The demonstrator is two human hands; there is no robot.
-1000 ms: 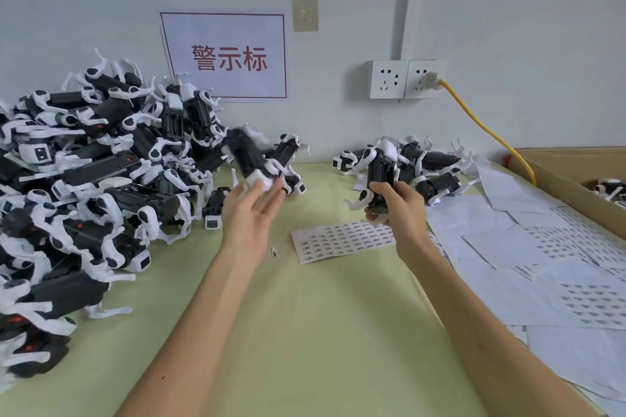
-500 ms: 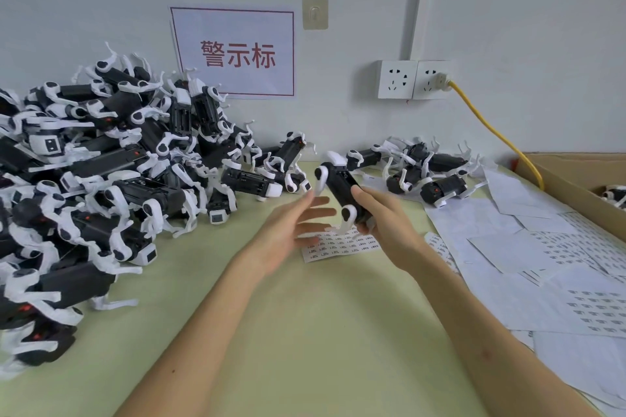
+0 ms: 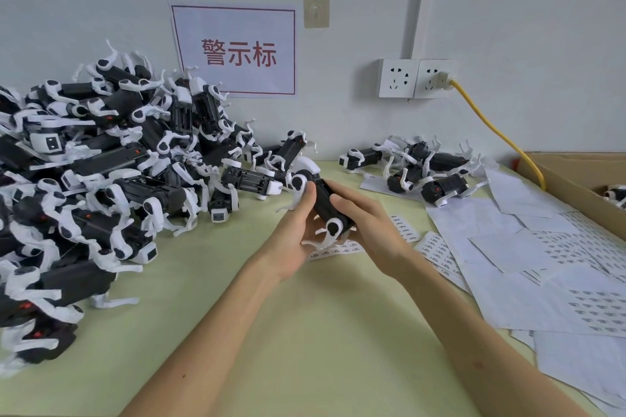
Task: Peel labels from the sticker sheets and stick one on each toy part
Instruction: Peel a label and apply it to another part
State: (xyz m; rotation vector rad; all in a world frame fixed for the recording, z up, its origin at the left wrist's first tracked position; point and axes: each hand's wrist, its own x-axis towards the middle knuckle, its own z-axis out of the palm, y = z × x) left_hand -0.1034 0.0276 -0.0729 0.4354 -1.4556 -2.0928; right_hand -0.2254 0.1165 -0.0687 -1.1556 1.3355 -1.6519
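A black toy part with white legs [image 3: 324, 203] is held over the middle of the green table between both hands. My left hand [image 3: 295, 234] grips its left side, thumb up by a white leg joint. My right hand [image 3: 367, 227] holds its right side, fingers curled over the black body. Just beneath the hands lies a sticker sheet [image 3: 338, 249] with small printed labels, partly hidden. More label strips [image 3: 437, 252] lie to its right.
A big heap of black-and-white toy parts [image 3: 101, 179] fills the table's left side. A smaller group [image 3: 423, 173] sits at the back right. White backing sheets [image 3: 559, 267] cover the right side, next to a cardboard box [image 3: 576, 186]. A yellow cable [image 3: 498, 135] runs from the wall socket.
My left hand has let a toy part go onto the left heap and come over to the part in my right hand. Both hands now hold it above the sticker sheet.
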